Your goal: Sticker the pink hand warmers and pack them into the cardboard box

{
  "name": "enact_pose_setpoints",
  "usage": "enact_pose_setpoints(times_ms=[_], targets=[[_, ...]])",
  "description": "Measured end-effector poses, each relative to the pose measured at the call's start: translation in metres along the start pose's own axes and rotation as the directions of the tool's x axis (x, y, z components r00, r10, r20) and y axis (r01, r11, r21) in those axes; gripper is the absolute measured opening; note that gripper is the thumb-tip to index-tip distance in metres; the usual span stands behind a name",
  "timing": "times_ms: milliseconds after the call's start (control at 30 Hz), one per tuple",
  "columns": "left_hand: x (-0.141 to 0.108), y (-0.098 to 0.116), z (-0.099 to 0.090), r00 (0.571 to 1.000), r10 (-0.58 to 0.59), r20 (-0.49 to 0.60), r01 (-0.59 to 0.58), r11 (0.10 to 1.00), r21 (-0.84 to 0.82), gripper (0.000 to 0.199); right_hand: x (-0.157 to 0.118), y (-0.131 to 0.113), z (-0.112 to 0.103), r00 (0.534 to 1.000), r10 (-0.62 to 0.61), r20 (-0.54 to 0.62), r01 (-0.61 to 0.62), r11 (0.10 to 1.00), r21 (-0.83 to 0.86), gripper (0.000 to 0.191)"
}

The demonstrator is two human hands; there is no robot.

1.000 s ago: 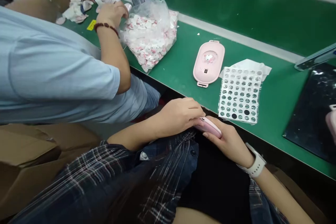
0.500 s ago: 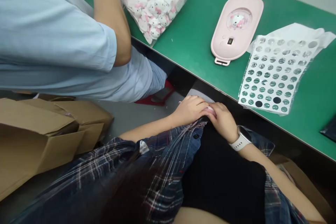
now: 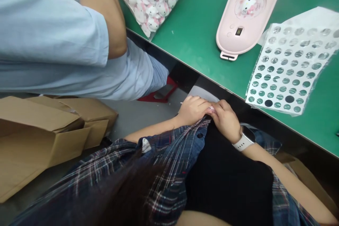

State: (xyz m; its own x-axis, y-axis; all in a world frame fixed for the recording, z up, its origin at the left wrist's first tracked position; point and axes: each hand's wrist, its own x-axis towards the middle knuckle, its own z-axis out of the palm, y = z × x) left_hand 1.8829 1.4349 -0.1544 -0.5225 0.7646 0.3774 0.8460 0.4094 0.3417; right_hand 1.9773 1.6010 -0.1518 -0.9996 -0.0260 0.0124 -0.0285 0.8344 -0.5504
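My left hand (image 3: 194, 109) and my right hand (image 3: 226, 120) meet low in front of my body, just off the table's edge. Their fingers are closed around a small pink piece (image 3: 211, 108), which is mostly hidden by them. A thin pale tip sticks out at the left side of my left hand; I cannot tell what it belongs to. A white-banded watch (image 3: 244, 142) is on my right wrist.
On the green table (image 3: 196, 39) lie a pink oval device (image 3: 227, 44) with a cat-face disc and small display, a sheet of round stickers (image 3: 282, 72), and a clear bag of cat-face pieces (image 3: 153, 1). A co-worker in blue (image 3: 53, 31) is at left, above cardboard boxes (image 3: 66, 144).
The view has shifted slightly, so the things on the table sit higher and look larger. My hands stay together on the pink piece, with only a slight shift of the fingers.
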Motion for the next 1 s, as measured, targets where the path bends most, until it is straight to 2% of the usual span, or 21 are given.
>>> enact_pose_setpoints(times_ms=[167, 400, 700, 800, 900, 1000], targets=[[-0.003, 0.001, 0.006, 0.998, -0.014, 0.067, 0.013, 1.0, 0.013, 0.051, -0.001, -0.001, 0.002, 1.0, 0.03, -0.008, -0.03, 0.999, 0.013, 0.037], [-0.004, 0.003, 0.005, 1.0, -0.027, 0.005, 0.027, 1.0, 0.012, 0.05, -0.001, -0.005, 0.006, 0.998, 0.032, -0.052, -0.033, 0.999, -0.029, 0.035], [-0.006, 0.001, 0.008, 0.991, -0.082, 0.106, 0.083, 0.997, 0.003, 0.048, 0.0, -0.01, 0.009, 0.995, 0.087, -0.047, -0.09, 0.993, -0.082, 0.03], [-0.002, 0.0, 0.004, 0.976, -0.084, 0.202, 0.09, 0.996, -0.019, 0.043, 0.001, -0.009, 0.007, 0.994, 0.11, -0.012, -0.111, 0.991, -0.077, 0.029], [0.008, -0.002, -0.007, 0.929, -0.089, 0.359, 0.109, 0.993, -0.034, 0.038, 0.005, -0.005, 0.001, 0.993, 0.106, 0.061, -0.1, 0.991, -0.094, 0.027], [0.018, -0.004, -0.019, 0.892, -0.069, 0.448, 0.119, 0.989, -0.084, 0.039, 0.006, -0.002, -0.007, 0.992, 0.074, 0.103, -0.063, 0.992, -0.108, 0.028]])
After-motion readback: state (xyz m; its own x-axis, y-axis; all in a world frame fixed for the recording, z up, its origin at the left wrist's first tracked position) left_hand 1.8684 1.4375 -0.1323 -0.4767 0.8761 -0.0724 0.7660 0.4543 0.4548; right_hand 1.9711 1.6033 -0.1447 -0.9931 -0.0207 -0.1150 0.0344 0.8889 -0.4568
